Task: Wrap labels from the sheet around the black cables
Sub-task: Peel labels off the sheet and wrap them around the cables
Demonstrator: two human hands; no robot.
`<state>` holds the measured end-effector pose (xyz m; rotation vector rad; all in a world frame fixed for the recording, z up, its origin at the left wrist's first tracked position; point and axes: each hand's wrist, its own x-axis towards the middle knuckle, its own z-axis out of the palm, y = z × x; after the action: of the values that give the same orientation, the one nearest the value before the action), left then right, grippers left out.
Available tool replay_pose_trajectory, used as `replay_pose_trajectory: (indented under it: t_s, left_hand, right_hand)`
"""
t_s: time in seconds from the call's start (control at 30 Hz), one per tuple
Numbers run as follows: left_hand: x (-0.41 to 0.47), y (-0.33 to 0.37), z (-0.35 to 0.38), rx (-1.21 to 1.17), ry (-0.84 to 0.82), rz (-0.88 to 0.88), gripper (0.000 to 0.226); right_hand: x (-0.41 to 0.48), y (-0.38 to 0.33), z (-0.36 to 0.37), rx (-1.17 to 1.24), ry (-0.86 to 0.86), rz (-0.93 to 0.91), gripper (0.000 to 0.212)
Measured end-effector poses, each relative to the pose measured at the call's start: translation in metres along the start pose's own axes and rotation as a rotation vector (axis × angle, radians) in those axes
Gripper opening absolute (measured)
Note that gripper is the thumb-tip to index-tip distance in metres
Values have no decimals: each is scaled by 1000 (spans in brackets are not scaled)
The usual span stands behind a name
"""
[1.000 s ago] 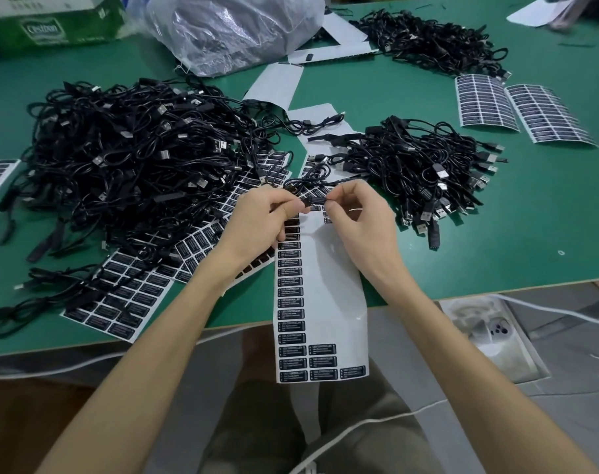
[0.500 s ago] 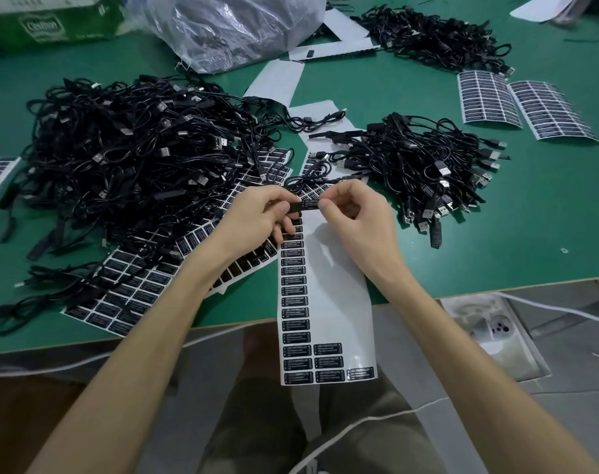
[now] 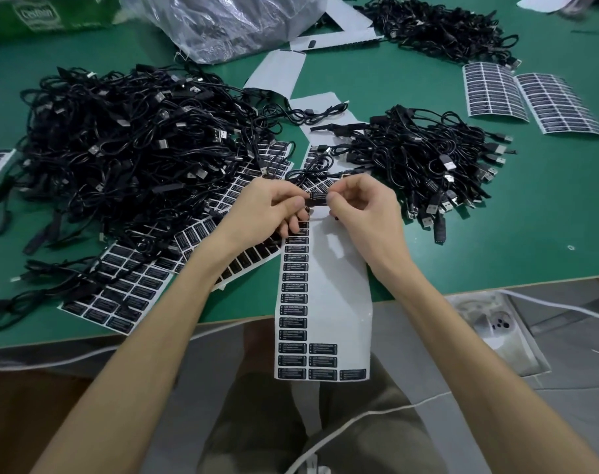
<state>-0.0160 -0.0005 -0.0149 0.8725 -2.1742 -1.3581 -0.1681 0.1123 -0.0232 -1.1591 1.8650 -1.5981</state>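
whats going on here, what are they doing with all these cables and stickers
A person at a green table is labelling black cables. The left hand and right hand both pinch one black label against a cable between them, above a partly used label sheet that hangs over the table edge. A big pile of cables lies to their left, a smaller pile to their right.

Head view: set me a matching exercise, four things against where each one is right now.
Things:
1. large cable pile
2. plastic bag
3. part-used label sheet
4. loose label

Places:
A. pinched between the left hand and the right hand
B. draped over the near edge of the table
C. far centre
D. left side

Pairs: 1-D, 2-C, 3-B, 4-A.
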Motion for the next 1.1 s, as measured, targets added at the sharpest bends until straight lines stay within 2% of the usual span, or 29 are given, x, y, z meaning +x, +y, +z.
replay_pose_trajectory:
  t_s: [0.23,0.53,1.1]
  left_hand:
    - [-3,-1,6,116,33,24,33]
    - [-11,3,16,290,131,112,22]
    - [-13,-1,16,399,159,199,20]
  right_hand:
    - [-1,0,1,-38,6,-5,6]
    - [-1,0,3,-95,29,-24,7]
    - [1,2,4,-105,27,-7,9]
